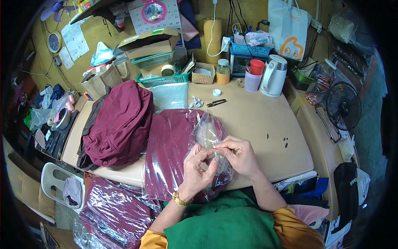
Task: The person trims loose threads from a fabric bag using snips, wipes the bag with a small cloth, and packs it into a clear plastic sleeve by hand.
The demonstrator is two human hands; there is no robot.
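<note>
My left hand (196, 167) and my right hand (239, 154) meet in front of me, thumbs and fingertips pinched together. A tiny pale bit shows between the fingertips, too small to name. Crumpled clear plastic (206, 124) lies just beyond and around my hands. Beneath them is a folded maroon garment (168, 153) inside a glossy clear bag. To its left rises a pile of maroon cloth (120, 124), with dark cloth under its left side.
Black thread snips (216, 103), a white cap (216, 92) and flat clear bags (171, 96) are on the table (265, 112). A kettle (273, 76), cups and baskets line the back. More bagged maroon cloth (116, 211) sits lower left; a fan (343, 106) stands right.
</note>
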